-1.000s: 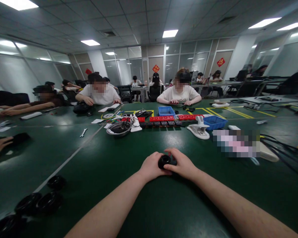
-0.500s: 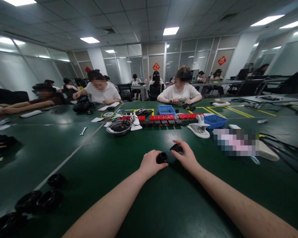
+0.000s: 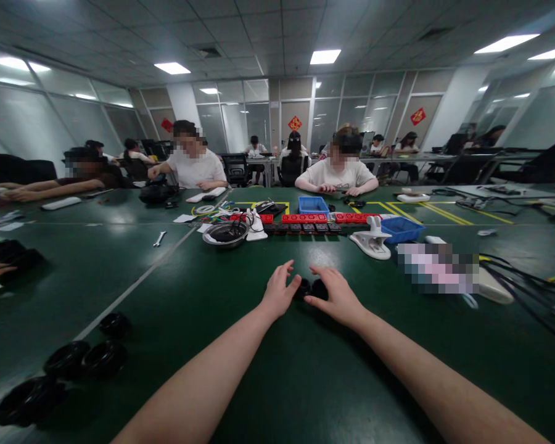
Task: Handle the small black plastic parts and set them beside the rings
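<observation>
We rest our left hand (image 3: 277, 291), fingers spread, at nine o'clock of the small black parts (image 3: 311, 288); our right hand (image 3: 335, 295) covers them at three o'clock, fingers together.

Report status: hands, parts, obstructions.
Left hand and right hand both on small black parts on the green table. Grip unclear. Nothing between the hands and parts.

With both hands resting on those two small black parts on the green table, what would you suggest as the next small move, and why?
Probably close the left hand around the black part under its thumb. The fingers are spread and only touch it, and the right hand merely covers the second black part beside it. Both pieces sit on the green table, so neither looks firmly gripped yet.
</observation>
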Motion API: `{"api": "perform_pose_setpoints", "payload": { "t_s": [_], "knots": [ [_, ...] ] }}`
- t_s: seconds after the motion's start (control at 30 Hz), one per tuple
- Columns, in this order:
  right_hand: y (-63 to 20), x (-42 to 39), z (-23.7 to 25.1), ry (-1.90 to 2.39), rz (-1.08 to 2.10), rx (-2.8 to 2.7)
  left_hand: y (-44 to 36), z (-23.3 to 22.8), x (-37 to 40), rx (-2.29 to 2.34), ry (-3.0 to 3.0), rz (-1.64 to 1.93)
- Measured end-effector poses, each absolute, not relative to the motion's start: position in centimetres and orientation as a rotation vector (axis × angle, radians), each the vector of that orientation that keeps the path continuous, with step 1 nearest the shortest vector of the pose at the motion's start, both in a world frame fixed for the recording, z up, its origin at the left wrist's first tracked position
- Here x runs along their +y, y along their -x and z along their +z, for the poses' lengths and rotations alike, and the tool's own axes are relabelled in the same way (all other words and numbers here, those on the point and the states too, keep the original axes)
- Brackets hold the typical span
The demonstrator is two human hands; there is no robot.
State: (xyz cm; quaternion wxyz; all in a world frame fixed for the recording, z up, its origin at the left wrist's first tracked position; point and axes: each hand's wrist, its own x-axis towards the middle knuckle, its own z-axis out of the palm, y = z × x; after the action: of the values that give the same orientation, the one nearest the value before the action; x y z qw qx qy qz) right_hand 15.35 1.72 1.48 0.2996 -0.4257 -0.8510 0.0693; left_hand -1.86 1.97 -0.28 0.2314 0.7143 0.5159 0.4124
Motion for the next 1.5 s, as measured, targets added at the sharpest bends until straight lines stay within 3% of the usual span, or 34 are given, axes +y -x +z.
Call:
{"api": "perform_pose_setpoints", "payload": {
  "t_s": [0.27,0.43,0.6,0.8,0.93,1.33,1.43,1.5],
  "knots": [
    [-12.6,0.7,2.6,1.181,0.055,-2.416,2.1,-0.9,2.5,1.437,-1.77,1.281],
    [-14.2,-4.6,3.6,1.134,0.288,-2.504,2.3,-0.7,2.2,1.444,-1.678,1.28],
    [-21.3,-9.3,2.7,1.43,0.493,-2.28,2.3,-0.2,1.7,1.457,-1.713,1.18],
    [-34.0,-7.8,1.1,1.893,0.428,-1.853,1.9,0.1,1.5,1.621,-1.908,1.006],
    [-37.8,-5.3,0.5,2.03,0.271,-1.636,1.7,-0.1,1.3,1.654,-2.014,0.896],
    [-35.5,-8.3,1.5,2.206,0.171,-1.284,1.6,-0.3,0.7,1.918,-2.291,0.296],
    [-32.5,-9.2,2.2,2.046,0.003,-1.407,1.5,-0.5,0.8,1.93,-2.323,0.235],
    [-29.6,-8.7,2.8,1.919,0.135,-1.617,1.5,-0.5,0.8,1.933,-2.326,0.202]
  ]
}}
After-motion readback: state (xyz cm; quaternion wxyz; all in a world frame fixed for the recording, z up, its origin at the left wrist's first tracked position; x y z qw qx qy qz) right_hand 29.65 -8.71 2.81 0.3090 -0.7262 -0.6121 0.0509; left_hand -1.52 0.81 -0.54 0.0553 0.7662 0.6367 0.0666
